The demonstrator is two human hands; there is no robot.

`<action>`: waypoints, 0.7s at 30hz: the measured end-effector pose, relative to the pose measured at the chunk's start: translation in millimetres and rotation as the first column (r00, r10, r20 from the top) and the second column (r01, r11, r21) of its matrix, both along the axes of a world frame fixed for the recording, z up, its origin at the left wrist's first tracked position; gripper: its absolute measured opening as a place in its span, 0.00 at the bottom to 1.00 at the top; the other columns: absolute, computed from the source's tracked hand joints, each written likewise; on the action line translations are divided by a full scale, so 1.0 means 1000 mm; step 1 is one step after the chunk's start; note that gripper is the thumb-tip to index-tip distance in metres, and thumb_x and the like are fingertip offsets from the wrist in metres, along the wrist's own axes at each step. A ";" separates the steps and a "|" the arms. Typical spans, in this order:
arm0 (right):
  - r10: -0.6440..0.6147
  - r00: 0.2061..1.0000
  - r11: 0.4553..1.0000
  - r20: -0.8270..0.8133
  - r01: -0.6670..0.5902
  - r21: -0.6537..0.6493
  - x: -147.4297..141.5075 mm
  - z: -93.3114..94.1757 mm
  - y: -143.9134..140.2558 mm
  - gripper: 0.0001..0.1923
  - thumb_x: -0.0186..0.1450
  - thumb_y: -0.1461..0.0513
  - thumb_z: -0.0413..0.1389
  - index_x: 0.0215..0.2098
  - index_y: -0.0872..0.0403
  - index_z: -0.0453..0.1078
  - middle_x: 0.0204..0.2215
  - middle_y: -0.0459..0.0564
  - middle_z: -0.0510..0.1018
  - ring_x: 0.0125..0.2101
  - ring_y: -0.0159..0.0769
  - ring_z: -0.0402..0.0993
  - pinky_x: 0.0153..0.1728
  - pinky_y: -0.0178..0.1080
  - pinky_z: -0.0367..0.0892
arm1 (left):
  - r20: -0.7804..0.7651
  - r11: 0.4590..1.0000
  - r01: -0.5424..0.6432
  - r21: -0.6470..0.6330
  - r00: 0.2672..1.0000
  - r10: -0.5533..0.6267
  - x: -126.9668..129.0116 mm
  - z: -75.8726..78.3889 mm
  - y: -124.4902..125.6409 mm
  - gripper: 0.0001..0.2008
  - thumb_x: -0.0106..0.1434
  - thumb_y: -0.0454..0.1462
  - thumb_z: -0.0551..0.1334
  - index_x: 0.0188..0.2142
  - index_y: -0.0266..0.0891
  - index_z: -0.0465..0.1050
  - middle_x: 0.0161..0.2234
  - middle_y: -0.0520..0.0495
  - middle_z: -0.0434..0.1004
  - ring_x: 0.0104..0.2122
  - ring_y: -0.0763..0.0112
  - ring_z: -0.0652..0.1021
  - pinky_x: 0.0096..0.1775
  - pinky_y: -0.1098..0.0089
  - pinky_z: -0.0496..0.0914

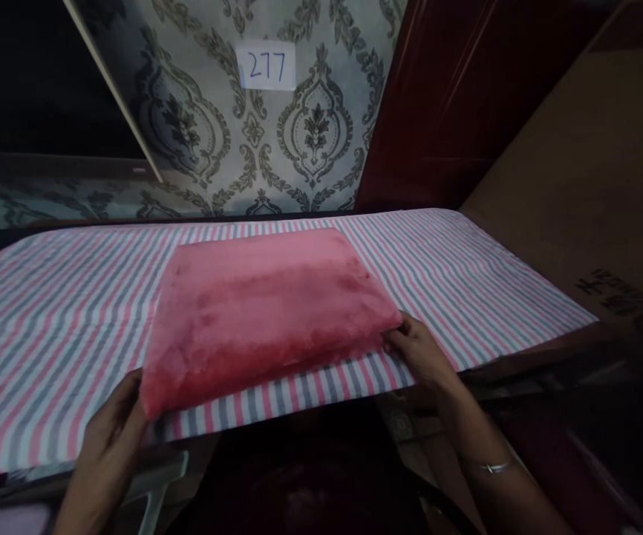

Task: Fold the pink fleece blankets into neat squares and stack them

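A pink, plush-looking folded cloth (266, 297) lies as a flat rectangle on a striped cloth in the middle of the view. Its front edge shows a deeper red and looks thick and soft. My left hand (113, 420) grips the front left corner, fingers at the side edge and partly hidden. At the front right corner, my right hand (419, 345) pinches the fabric between thumb and fingers. A thin bracelet (494, 468) circles my right wrist.
The striped cloth (466, 275) covers the table. Behind it are a patterned wall with a paper marked 277 (267, 65) and a dark red panel (433, 96). A large cardboard box (594, 171) stands at right, a dark screen (37, 82) at upper left.
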State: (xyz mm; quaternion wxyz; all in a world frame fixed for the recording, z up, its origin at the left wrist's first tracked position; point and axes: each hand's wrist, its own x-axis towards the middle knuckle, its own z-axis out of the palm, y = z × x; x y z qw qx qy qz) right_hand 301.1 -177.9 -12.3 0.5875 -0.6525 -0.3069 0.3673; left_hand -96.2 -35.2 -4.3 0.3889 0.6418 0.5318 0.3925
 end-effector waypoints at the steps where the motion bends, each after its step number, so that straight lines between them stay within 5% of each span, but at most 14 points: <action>1: 0.022 0.999 1.000 -0.032 -0.021 0.017 -0.001 0.001 -0.001 0.17 0.54 0.52 0.63 0.28 0.50 0.62 0.14 0.36 0.64 0.15 0.25 0.53 0.17 0.32 0.48 | 0.034 1.000 -0.006 -0.015 0.999 0.006 -0.002 -0.001 0.001 0.23 0.56 0.59 0.63 0.45 0.53 0.77 0.50 0.51 0.80 0.57 0.49 0.73 0.62 0.52 0.64; 5: 0.144 0.977 0.990 -0.158 -0.143 0.016 0.000 0.001 -0.005 0.19 0.54 0.49 0.65 0.28 0.50 0.63 0.12 0.38 0.64 0.14 0.28 0.58 0.15 0.32 0.52 | 0.147 0.992 -0.013 -0.124 0.989 0.032 -0.005 -0.008 0.005 0.24 0.52 0.59 0.65 0.43 0.51 0.77 0.49 0.49 0.80 0.56 0.47 0.73 0.62 0.50 0.64; 9: 0.230 0.964 0.961 -0.134 -0.247 -0.123 0.003 0.000 -0.002 0.19 0.52 0.48 0.66 0.24 0.53 0.68 0.16 0.48 0.74 0.17 0.32 0.67 0.19 0.35 0.63 | -0.044 0.999 -0.003 -0.044 0.999 0.001 0.012 -0.001 0.003 0.29 0.45 0.56 0.71 0.44 0.48 0.77 0.44 0.46 0.81 0.49 0.46 0.77 0.54 0.53 0.71; 13: 0.138 0.990 0.985 0.013 -0.135 -0.107 0.008 0.000 0.002 0.15 0.51 0.52 0.65 0.21 0.53 0.67 0.14 0.43 0.71 0.16 0.29 0.63 0.20 0.34 0.62 | -0.159 0.996 -0.004 0.090 0.987 0.018 0.024 0.003 0.005 0.23 0.46 0.56 0.68 0.35 0.45 0.77 0.38 0.45 0.81 0.44 0.49 0.79 0.53 0.55 0.71; 17: 0.071 0.995 0.996 0.065 -0.066 -0.065 0.015 0.000 -0.001 0.14 0.50 0.54 0.65 0.26 0.51 0.66 0.14 0.38 0.65 0.16 0.26 0.58 0.19 0.32 0.56 | -0.178 0.996 -0.082 0.033 0.980 0.086 0.016 0.000 0.009 0.22 0.46 0.57 0.66 0.30 0.44 0.77 0.34 0.45 0.82 0.40 0.48 0.80 0.49 0.55 0.72; 21: 0.102 0.993 0.992 0.057 -0.097 -0.086 0.016 0.000 -0.003 0.13 0.51 0.55 0.63 0.27 0.51 0.66 0.16 0.38 0.67 0.17 0.27 0.60 0.20 0.33 0.57 | -0.142 1.000 0.013 -0.022 0.990 -0.016 0.013 0.006 0.006 0.22 0.47 0.55 0.68 0.35 0.44 0.78 0.37 0.46 0.83 0.42 0.50 0.80 0.52 0.57 0.72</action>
